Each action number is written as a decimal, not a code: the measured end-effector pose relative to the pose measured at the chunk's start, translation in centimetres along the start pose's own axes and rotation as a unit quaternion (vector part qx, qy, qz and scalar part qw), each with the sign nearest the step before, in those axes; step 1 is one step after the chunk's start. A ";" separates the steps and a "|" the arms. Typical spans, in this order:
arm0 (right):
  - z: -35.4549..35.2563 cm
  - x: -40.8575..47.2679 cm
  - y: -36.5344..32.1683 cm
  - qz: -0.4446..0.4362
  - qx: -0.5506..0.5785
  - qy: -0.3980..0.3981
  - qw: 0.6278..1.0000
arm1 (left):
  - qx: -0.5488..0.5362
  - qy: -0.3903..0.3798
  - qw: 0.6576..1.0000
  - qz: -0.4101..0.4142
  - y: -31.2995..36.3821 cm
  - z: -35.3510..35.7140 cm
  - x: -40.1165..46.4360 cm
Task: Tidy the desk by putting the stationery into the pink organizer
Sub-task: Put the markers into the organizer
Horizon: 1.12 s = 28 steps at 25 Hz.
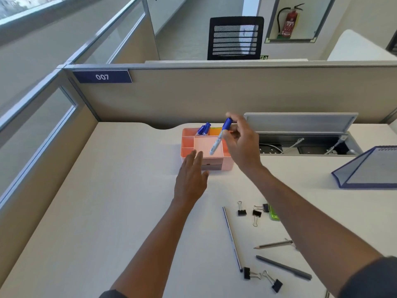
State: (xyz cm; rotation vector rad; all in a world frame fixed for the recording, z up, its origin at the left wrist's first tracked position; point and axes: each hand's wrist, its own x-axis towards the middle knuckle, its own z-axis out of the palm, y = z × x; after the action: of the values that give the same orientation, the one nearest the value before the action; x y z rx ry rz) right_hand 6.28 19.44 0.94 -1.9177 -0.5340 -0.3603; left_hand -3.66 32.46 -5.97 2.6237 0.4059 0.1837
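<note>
The pink organizer (187, 145) stands at the far middle of the desk, with two blue-capped markers (203, 128) upright in a back compartment. My right hand (242, 145) holds a blue-capped white marker (219, 139) tilted above the organizer's large middle compartment. My left hand (191, 176) lies flat, fingers against the organizer's front left corner, holding nothing. On the near desk lie several black binder clips (242, 210), a thin blue pencil (232, 237), a grey pencil (272, 244), a dark grey pen (283, 267) and a green item (274, 214) partly hidden by my right forearm.
An open cable tray (300, 145) with a raised lid sits right of the organizer. A blue-edged desk calendar (365, 171) stands at the right. Beige partitions (193, 97) wall the desk at the back and left.
</note>
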 end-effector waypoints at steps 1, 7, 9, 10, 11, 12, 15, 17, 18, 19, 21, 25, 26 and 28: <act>0.6 1.4 0.1 -0.007 -0.006 0.016 1.000 | 0.032 -0.004 0.999 0.004 -0.3 0.3 0.6; 5.6 7.0 2.0 -0.047 -0.056 -0.015 0.997 | 0.095 0.004 0.995 0.033 -1.8 2.3 1.4; 7.1 7.7 3.2 -0.045 -0.086 -0.048 0.994 | 0.087 0.008 0.996 0.029 -1.9 2.5 1.5; 7.7 7.8 3.7 -0.043 -0.099 -0.065 0.992 | 0.084 0.009 0.996 0.028 -2.0 2.5 1.5; 8.1 8.0 4.0 -0.044 -0.112 -0.075 0.990 | 0.082 0.011 0.996 0.029 -2.0 2.6 1.5; 8.5 8.2 4.2 -0.048 -0.125 -0.079 0.988 | 0.080 0.013 0.996 0.031 -2.1 2.6 1.5; 9.4 9.0 4.5 -0.060 -0.148 -0.092 0.983 | 0.074 0.016 0.997 0.030 -2.3 2.8 1.5; 9.9 9.1 4.8 -0.056 -0.163 -0.111 0.979 | 0.071 0.017 0.997 0.028 -2.3 3.0 1.6; 10.1 9.0 5.0 -0.049 -0.168 -0.119 0.977 | 0.069 0.018 0.997 0.027 -2.3 3.0 1.6; 10.3 8.8 5.4 -0.041 -0.172 -0.127 0.976 | 0.068 0.020 0.997 0.027 -2.3 3.1 1.6; 10.5 8.1 5.8 -0.034 -0.187 -0.136 0.972 | 0.067 0.016 0.997 0.027 -2.4 3.2 1.7; 10.8 7.4 7.3 -0.040 -0.226 -0.149 0.962 | 0.062 0.014 0.998 0.028 -2.5 3.2 1.7; 10.9 7.4 7.6 -0.044 -0.235 -0.156 0.958 | 0.064 0.013 0.997 0.028 -2.6 3.3 1.7; 11.0 7.4 8.0 -0.052 -0.250 -0.166 0.952 | 0.066 0.014 0.997 0.028 -2.6 3.4 1.6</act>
State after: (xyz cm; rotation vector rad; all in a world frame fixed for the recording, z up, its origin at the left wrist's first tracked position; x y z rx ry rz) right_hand 16.85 28.33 -6.07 -2.4699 -0.8287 -0.2543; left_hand -2.13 33.70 -10.06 2.7670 0.3663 0.2182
